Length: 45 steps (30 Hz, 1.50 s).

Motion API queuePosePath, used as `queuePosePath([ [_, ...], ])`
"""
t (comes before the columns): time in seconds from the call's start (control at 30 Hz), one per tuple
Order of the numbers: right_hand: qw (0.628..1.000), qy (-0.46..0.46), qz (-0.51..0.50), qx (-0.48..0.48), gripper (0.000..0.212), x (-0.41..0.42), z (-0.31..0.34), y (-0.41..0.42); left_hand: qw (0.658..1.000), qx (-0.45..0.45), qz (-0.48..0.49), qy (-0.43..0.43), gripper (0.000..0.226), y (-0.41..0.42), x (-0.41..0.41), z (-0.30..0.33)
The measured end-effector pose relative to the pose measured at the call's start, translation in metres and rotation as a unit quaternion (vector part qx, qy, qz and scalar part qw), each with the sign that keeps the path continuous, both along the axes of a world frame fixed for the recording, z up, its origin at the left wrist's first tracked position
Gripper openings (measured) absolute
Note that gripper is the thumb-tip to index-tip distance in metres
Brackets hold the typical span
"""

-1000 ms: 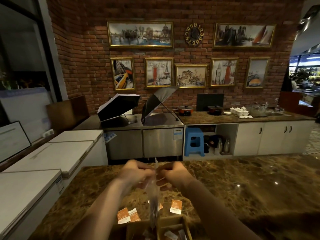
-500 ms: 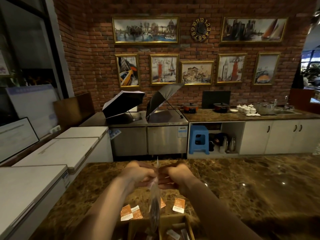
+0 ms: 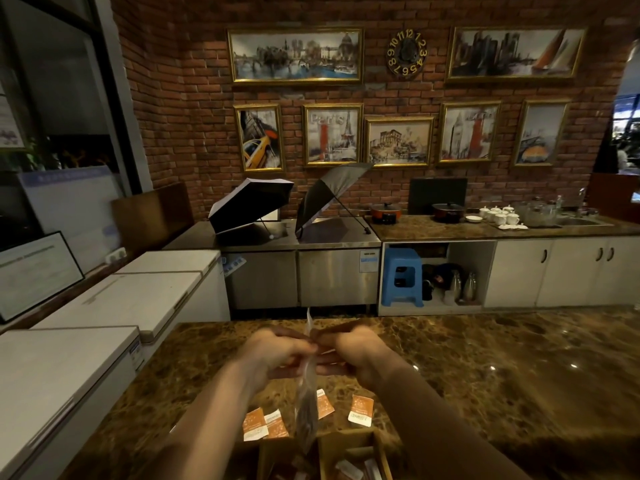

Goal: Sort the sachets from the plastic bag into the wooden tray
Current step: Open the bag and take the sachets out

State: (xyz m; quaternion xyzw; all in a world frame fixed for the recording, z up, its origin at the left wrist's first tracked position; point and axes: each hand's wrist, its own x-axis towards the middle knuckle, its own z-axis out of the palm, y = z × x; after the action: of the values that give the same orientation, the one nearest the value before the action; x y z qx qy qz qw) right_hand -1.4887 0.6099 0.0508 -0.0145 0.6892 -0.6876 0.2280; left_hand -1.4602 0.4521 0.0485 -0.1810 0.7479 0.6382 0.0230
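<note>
A clear plastic bag (image 3: pixel 307 403) with dark contents hangs edge-on between my hands above the marble counter. My left hand (image 3: pixel 277 351) and my right hand (image 3: pixel 355 351) both pinch its top edge, close together. Under the bag, at the bottom edge of the view, sits the wooden tray (image 3: pixel 379 452) with a few sachets in its compartments. Several orange-and-white sachets lie loose on the counter behind the tray: two at the left (image 3: pixel 263 422), one partly hidden behind the bag (image 3: pixel 325 403), one at the right (image 3: pixel 361 410).
The brown marble counter (image 3: pixel 502 375) stretches right and far. White chest freezers (image 3: pixel 104 306) stand to the left. Beyond a gap are steel units with two open umbrellas (image 3: pixel 252 206), a blue stool (image 3: pixel 401 277) and a back counter with pots and cups.
My hands stay at the bag's top, fingers shifting slightly. The view has tilted a little, so the scene sits lower and more of the tray shows.
</note>
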Motion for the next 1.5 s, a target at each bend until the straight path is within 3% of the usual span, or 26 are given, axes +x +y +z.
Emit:
queuePosePath([
  [0.17, 0.998, -0.043, -0.002, -0.046, 0.013, 0.0, 0.003, -0.001, 1.0, 0.017, -0.004, -0.001, 0.01, -0.004, 0.0, 0.0],
  [0.33, 0.999, -0.045, 0.004, -0.029, 0.011, -0.002, 0.003, -0.001, 1.0, 0.017, 0.005, 0.001, 0.01, -0.007, 0.0, -0.001],
  [0.53, 0.991, 0.04, -0.009, 0.128, 0.016, -0.007, 0.0, -0.009, 0.999, -0.014, 0.043, -0.008, 0.008, -0.003, 0.0, -0.007],
  [0.63, 0.969, 0.111, 0.002, 0.221, 0.016, -0.013, -0.001, -0.012, 0.993, -0.106, 0.055, -0.008, 0.023, 0.0, -0.007, -0.008],
  [0.73, 0.92, 0.172, 0.02, 0.352, 0.018, -0.018, -0.002, -0.002, 0.972, -0.227, 0.06, 0.003, 0.008, -0.017, -0.013, -0.007],
  [0.83, 0.895, 0.197, -0.003, 0.401, 0.026, -0.022, -0.004, 0.014, 0.912, -0.407, 0.048, 0.013, 0.007, -0.044, -0.014, -0.006],
  [0.93, 0.864, 0.24, 0.007, 0.442, 0.028, -0.023, -0.002, 0.01, 0.873, -0.487, 0.013, 0.03, 0.007, -0.049, -0.013, -0.005],
  [1.07, 0.886, 0.232, 0.008, 0.401, 0.022, -0.028, 0.001, 0.011, 0.869, -0.491, 0.02, 0.06, 0.009, -0.048, -0.018, 0.0],
  [1.23, 0.926, 0.207, 0.048, 0.313, 0.019, -0.032, -0.002, 0.023, 0.912, -0.403, -0.003, 0.069, 0.008, -0.045, -0.023, -0.005],
  [1.4, 0.978, 0.109, 0.058, 0.169, 0.017, -0.031, -0.022, 0.033, 0.934, -0.344, -0.035, 0.092, 0.009, -0.031, -0.025, -0.006],
  [1.5, 0.975, 0.08, 0.07, 0.196, 0.024, -0.031, -0.042, 0.042, 0.926, -0.355, -0.044, 0.122, 0.01, -0.025, -0.021, 0.005],
])
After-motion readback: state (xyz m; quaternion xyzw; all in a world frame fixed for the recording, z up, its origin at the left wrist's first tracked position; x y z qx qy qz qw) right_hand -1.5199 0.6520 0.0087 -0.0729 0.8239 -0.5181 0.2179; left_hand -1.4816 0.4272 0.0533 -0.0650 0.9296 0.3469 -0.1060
